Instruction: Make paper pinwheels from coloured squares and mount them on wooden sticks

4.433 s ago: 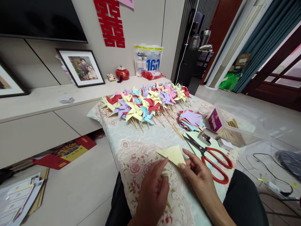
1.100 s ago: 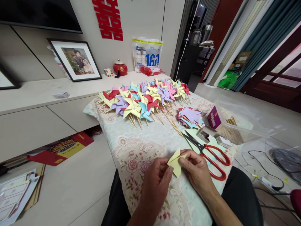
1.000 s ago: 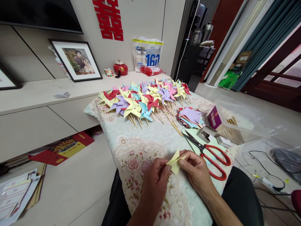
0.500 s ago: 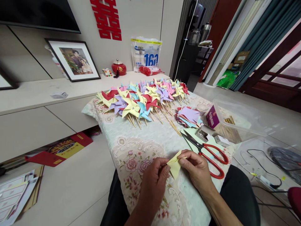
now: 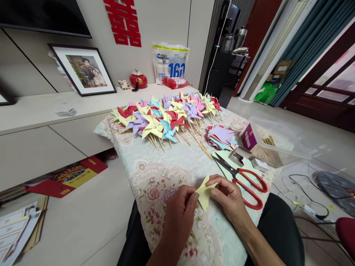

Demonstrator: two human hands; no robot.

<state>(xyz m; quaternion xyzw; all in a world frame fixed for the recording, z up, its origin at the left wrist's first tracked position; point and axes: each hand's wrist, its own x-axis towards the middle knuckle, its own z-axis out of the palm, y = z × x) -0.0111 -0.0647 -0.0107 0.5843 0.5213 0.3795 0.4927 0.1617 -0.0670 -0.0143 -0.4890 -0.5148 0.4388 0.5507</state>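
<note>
Between my two hands is a yellow paper piece (image 5: 204, 197), cut and partly folded, low over the near part of the table. My left hand (image 5: 181, 208) pinches its left edge between thumb and fingers. On the other side my right hand (image 5: 229, 194) grips the right part, thumb below and fingers on top. Red-handled scissors (image 5: 241, 177) lie just beyond my right hand, blades slightly apart, on pale green paper. A stack of coloured paper sheets (image 5: 222, 136) sits farther back, near several thin wooden sticks (image 5: 205, 150) and a small open box of metal pins (image 5: 237, 158).
Many finished paper pinwheels (image 5: 166, 118) on sticks cover the table's far end. At the right stands a clear plastic bin (image 5: 288, 155) with sticks inside and a purple box (image 5: 249, 137) beside them. A floral tablecloth (image 5: 155, 170) covers the table. Cables (image 5: 313, 199) run across the floor.
The yellow paper has turned slightly and shows more of its face, its upper point standing more upright. My right fingers have shifted a little on it. The whole view has moved slightly.
</note>
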